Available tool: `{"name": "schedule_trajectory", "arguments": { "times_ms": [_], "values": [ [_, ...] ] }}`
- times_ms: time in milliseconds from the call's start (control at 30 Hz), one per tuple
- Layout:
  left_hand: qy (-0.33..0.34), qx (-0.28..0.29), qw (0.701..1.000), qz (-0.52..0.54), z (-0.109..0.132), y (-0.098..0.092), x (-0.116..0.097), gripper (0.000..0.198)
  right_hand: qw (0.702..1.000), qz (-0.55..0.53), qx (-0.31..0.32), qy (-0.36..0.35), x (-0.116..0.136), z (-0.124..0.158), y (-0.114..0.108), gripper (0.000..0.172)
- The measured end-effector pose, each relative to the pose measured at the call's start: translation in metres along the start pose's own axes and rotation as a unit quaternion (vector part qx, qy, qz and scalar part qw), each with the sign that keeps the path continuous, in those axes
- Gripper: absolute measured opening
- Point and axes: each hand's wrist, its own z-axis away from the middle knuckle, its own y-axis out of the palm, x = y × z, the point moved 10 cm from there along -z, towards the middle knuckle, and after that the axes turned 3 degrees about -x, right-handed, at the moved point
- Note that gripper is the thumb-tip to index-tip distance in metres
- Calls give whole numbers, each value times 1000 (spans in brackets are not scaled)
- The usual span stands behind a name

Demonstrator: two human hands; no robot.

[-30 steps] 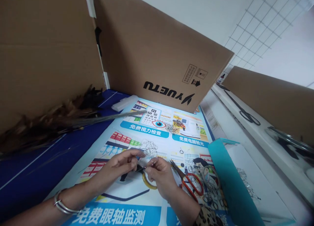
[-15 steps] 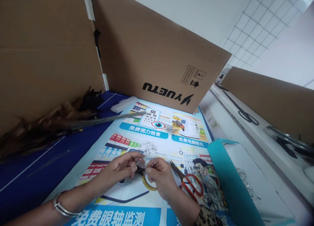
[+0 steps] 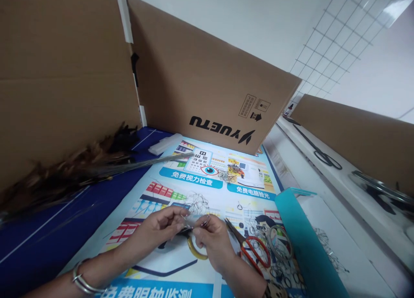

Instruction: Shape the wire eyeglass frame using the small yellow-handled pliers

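Note:
Over the printed sheet (image 3: 181, 265), my left hand (image 3: 164, 224) pinches a small thin wire piece, too fine to make out fully. Close beside it, my right hand (image 3: 210, 235) has thumb and forefinger closed on the other side of that piece. A yellow ring-shaped handle (image 3: 196, 251) lies below the fingertips, with a dark part partly hidden by my hands. Just beyond the hands is a loose tangle of thin wire (image 3: 198, 202). Scissors with red handles (image 3: 257, 251) lie to the right of my right hand.
Wire loops (image 3: 281, 243) and small rings lie right of the scissors, beside a teal-edged box (image 3: 310, 246). Brown feathers (image 3: 64, 173) and long thin stems are at the left. Cardboard panels (image 3: 207, 73) stand behind. More scissors (image 3: 326, 158) rest on the right ledge.
The view has tilted slightly, so the scene sits a little lower. My fingers have shifted slightly around the small wire piece, with both hands still close together.

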Motion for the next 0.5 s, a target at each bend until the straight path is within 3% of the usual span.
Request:
{"name": "schedule_trajectory", "arguments": {
  "times_ms": [500],
  "values": [
    [18,-3,1000,-6,-3,-5,6,22,1000,12,-9,-1,-4,-1,-4,24]
  ]
}}
